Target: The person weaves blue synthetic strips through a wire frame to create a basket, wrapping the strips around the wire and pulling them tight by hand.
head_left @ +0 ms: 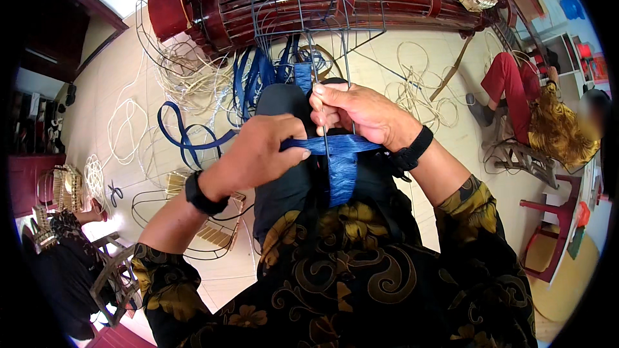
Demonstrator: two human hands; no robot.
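A dark wire frame [346, 58] extends from my lap toward the wooden bench. Flat blue strip wraps its near part in a woven band [342, 177], and a second small blue wrapped patch [303, 77] sits farther up. My left hand [264, 148] is closed in a pinch on a blue strip [316, 146] that crosses over the wires. The strip's far end passes under my right hand [361, 113], whose thumb and fingers pinch a wire of the frame just above it. The fingertips of my right hand are partly hidden behind the wire.
A dark red slatted bench [258, 9] stands ahead. Loose blue strips [255, 77] and tangled pale cord [184, 67] lie on the tiled floor, with scissors [115, 195] at left. One person [548, 116] sits at right, another [64, 251] at left.
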